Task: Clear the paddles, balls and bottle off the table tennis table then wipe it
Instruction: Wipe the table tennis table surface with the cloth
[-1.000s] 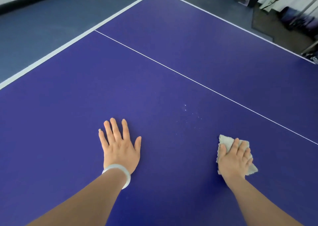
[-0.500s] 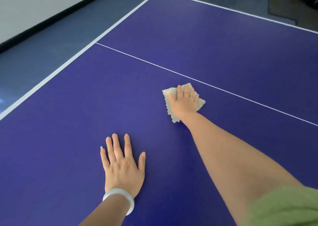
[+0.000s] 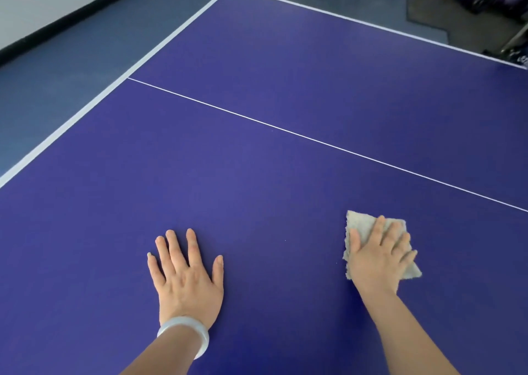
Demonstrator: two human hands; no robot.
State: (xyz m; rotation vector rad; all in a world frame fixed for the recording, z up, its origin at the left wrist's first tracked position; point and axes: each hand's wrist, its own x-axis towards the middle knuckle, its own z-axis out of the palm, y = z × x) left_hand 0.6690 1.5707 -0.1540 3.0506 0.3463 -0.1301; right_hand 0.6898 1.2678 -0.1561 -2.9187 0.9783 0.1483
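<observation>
The right hand [image 3: 378, 257] presses a beige cloth [image 3: 357, 226] flat under straight fingers on the table tennis table [image 3: 257, 189], toward its near edge; the left hand [image 3: 187, 277] lies spread flat, well apart leftward.

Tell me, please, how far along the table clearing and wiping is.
Clearing looks done: the visible table bears only a cloth and the two hands. Wiping is in hand: the right hand presses the cloth flat on the table, while the left hand rests flat beside it. Left: the remaining surface, though I cannot tell which parts are already wiped.
</observation>
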